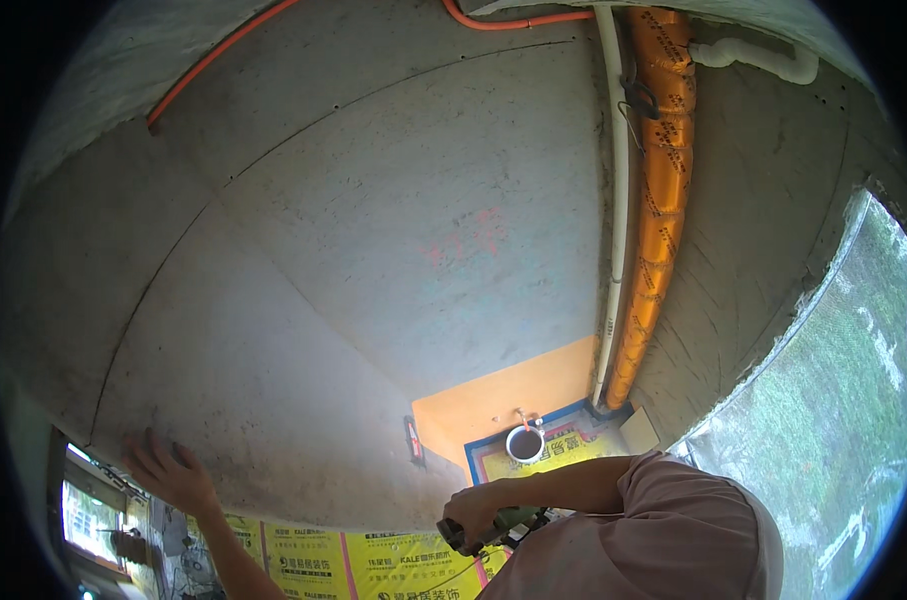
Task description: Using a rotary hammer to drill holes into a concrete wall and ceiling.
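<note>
My left hand (pixel 176 482) is raised at the lower left, its fingers spread against or just in front of the grey plastered wall (pixel 373 220). Nothing is in it. Lower centre, my right hand (pixel 470 512) is wrapped round a dark green and black power tool (pixel 518 522), held close to my body. The tool's black end points to the left, and my arm and sleeve cover part of its body. Its exact kind cannot be made out. A thin dark line curves across the wall, with several small dark holes along it.
A white bucket (pixel 524 444) with dark contents stands in the corner below a tap. An orange foil-wrapped pipe (pixel 663 200) and a thin white pipe (pixel 613 220) run up the corner. Yellow printed sheeting (pixel 393 565) covers the floor. A mesh-covered window opening (pixel 813 430) is at right.
</note>
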A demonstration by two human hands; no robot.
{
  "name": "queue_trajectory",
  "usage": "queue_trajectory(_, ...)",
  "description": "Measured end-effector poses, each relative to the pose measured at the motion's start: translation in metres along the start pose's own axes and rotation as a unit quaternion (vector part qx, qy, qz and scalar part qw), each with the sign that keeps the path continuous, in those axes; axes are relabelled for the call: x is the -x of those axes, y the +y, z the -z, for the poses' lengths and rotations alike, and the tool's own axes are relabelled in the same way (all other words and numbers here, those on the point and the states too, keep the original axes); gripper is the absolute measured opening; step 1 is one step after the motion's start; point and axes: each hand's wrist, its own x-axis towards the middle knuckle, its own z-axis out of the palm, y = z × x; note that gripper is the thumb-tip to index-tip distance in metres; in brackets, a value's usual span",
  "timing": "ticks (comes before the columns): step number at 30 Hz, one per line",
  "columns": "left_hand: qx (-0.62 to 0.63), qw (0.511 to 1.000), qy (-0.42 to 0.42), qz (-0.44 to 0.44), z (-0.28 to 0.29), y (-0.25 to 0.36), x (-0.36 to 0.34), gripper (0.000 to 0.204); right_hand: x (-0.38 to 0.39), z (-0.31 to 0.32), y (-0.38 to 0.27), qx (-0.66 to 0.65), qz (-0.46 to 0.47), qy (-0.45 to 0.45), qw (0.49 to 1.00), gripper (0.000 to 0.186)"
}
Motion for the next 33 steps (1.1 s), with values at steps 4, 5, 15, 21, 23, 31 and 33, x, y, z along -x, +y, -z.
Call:
queue_trajectory(4, -0.009, 1.0, -0.006, 0.003, -0.001, 0.001, 0.0, 0.042, 0.007, 0.004, -0.008, -0.005, -0.003, -0.002, 1.0, 0.022)
queue_trajectory(5, -0.007, 1.0, 0.001, 0.006, -0.001, 0.0, 0.0, 0.042, 0.008, 0.005, -0.008, -0.011, 0.015, -0.01, 1.0, 0.023)
queue_trajectory(15, -0.005, 0.999, -0.04, 0.033, 0.001, 0.003, 0.008, 0.049, -0.008, 0.011, -0.001, 0.037, -0.033, -0.033, 0.998, 0.039)
queue_trajectory(21, -0.007, 0.999, -0.025, 0.033, -0.001, 0.004, 0.01, 0.049, -0.012, 0.011, 0.003, 0.034, -0.024, -0.034, 0.999, 0.039)
queue_trajectory(23, -0.008, 0.999, -0.028, 0.036, -0.002, 0.003, 0.01, 0.049, -0.013, 0.013, 0.003, 0.043, -0.028, -0.029, 0.998, 0.038)
queue_trajectory(31, -0.004, 0.999, -0.02, 0.036, -0.002, 0.003, 0.01, 0.049, -0.014, 0.014, 0.006, 0.03, -0.023, -0.044, 0.998, 0.037)
queue_trajectory(33, -0.007, 0.999, -0.019, 0.036, -0.002, 0.004, 0.01, 0.049, -0.016, 0.012, 0.009, 0.04, -0.022, -0.042, 0.998, 0.038)
